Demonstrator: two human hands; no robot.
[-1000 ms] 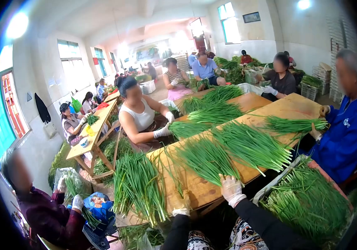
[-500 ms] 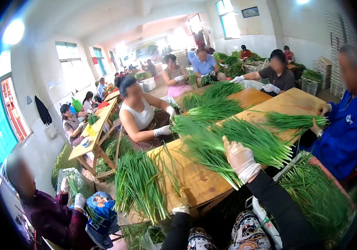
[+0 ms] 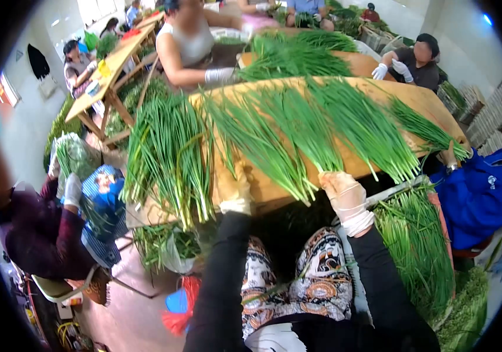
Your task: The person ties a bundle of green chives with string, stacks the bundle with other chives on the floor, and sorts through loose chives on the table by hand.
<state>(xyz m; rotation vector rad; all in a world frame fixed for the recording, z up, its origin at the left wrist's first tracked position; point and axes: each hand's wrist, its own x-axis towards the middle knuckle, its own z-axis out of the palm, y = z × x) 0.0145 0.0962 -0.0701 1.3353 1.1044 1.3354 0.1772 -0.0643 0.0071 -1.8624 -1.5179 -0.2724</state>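
My right hand (image 3: 343, 196), in a thin pale glove, is closed around the white ends of a bundle of garlic chives (image 3: 307, 132) spread over the wooden table (image 3: 268, 190). At the table's near edge my gloved left hand (image 3: 235, 186) has its fingers closed at the lower ends of a few thin chives (image 3: 226, 151); its fingertips are partly hidden. Between my hands lies another chive bundle (image 3: 263, 146). Left of my left hand is a wide pile of chives (image 3: 166, 152), its pale ends towards me. Further right rests a large bundle (image 3: 365, 129).
A crate of loose greens (image 3: 415, 246) stands by my right leg. A co-worker in blue (image 3: 477, 190) holds a chive bundle (image 3: 424, 126) at the right. Another in purple (image 3: 34, 223) sits at the left. Red plastic strands (image 3: 183, 308) hang near my left arm.
The view has tilted down. My right hand has moved from above the chives, finger extended, to the stalk ends of a bundle. The chives in front have separated into distinct bundles.
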